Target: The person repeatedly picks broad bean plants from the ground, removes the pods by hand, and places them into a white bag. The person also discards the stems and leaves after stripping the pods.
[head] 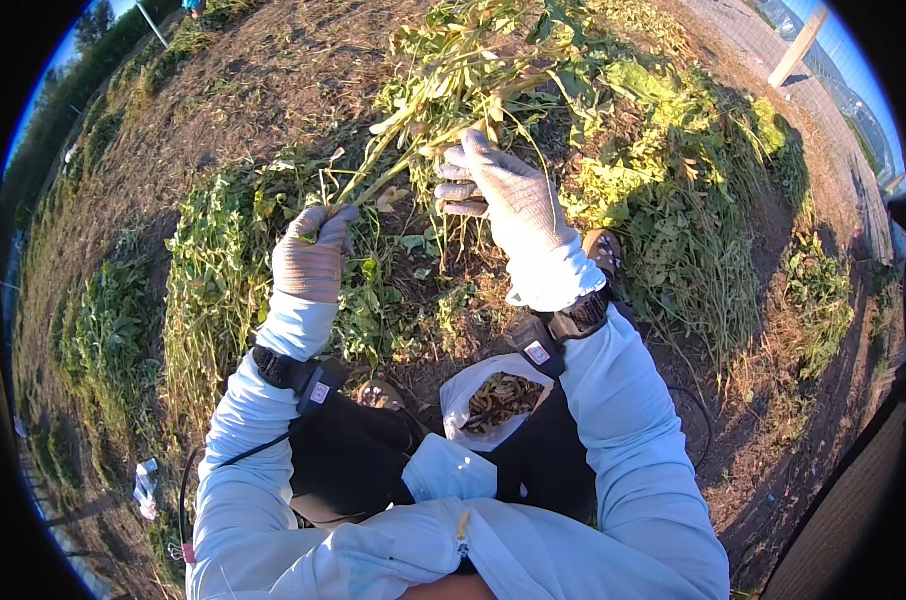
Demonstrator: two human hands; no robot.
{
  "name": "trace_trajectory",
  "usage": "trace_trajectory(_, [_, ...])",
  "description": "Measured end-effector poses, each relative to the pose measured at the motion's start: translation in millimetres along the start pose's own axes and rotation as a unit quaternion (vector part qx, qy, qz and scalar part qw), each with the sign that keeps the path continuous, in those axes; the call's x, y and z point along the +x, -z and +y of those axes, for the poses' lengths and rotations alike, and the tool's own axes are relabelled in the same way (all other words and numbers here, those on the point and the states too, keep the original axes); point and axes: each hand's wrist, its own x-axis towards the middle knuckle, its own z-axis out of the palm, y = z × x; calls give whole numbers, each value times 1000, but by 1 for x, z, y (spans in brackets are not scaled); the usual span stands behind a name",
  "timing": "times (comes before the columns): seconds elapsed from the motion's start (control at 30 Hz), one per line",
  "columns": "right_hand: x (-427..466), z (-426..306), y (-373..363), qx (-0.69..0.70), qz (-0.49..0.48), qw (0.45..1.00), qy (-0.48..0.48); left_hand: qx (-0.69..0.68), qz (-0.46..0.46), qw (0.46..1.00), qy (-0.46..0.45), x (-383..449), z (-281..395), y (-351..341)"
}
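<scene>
My left hand (314, 251), in a striped knit glove, is closed around the lower stems of a pulled bean-like plant (393, 169). Its leafy, pod-bearing part reaches up and to the right, past my other hand. My right hand (498, 180), gloved alike, is beside the stems with its fingers parted and partly curled; a thin stem crosses its back. Whether its fingertips touch the plant cannot be told. Between my knees stands a white plastic bag (456, 394), its mouth wide, with many brown and yellowish pods (504, 401) inside.
Heaps of green and yellowing plants lie to the left (220, 255) and right (670, 217). My shoes show near the bag and below my right hand. A white plastic item (145, 487) lies at the lower left. A post (798, 46) and wire fence stand at the upper right.
</scene>
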Motion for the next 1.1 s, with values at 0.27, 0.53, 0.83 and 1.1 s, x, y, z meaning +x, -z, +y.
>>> trace_trajectory(0.27, [6, 11, 17, -97, 132, 985, -53, -188, -76, 976, 77, -4, -21, 5])
trace_trajectory(0.53, [13, 25, 20, -28, 121, 992, 17, 32, -69, 995, 66, -22, -1, -2])
trace_trajectory(0.83, [5, 16, 19, -2, 102, 992, 78, 53, -87, 985, 141, -24, 10, -3])
trace_trajectory(1.1, [3, 7, 22, -61, 58, 995, 47, 55, -81, 988, 117, -20, 7, -1])
